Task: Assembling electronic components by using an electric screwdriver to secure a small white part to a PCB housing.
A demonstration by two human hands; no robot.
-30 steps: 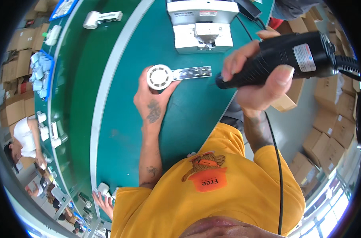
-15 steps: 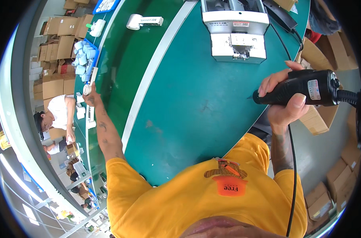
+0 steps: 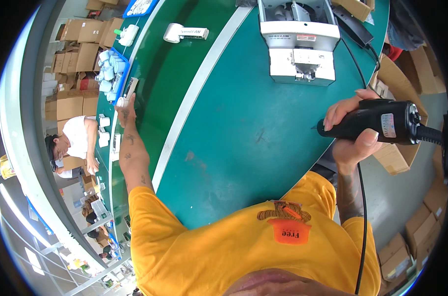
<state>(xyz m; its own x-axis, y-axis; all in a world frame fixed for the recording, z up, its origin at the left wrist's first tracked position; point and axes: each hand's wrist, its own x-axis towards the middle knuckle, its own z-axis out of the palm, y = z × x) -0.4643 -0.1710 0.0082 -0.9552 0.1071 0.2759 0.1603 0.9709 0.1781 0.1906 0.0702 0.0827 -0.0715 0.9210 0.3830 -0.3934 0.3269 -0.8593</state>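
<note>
A white handheld fan body [image 3: 130,89], with a round end and a straight handle, is in my left hand [image 3: 126,109], arm stretched far left over the green belt. My left fingers are closed around its round end, partly hidden. Just beyond it, a blue tray [image 3: 127,64] holds several light-blue parts. My right hand [image 3: 349,129] grips a black electric screwdriver [image 3: 354,120] lying sideways, its tip pointing left over the table's right edge. A similar white fan body [image 3: 184,33] lies apart on the belt.
A white-fronted machine [image 3: 303,59] stands at the far side of the green table [image 3: 243,148]. A pale metal rail [image 3: 204,93] divides table from belt. Black cables hang by my right arm. Cardboard boxes [image 3: 401,153] stand at right. A co-worker in white [image 3: 76,138] is across the belt.
My left hand has shifted slightly right and away from me with the fan body, which now tilts more to the right. The right hand keeps its grip on the screwdriver. The whole view has shifted a little.
</note>
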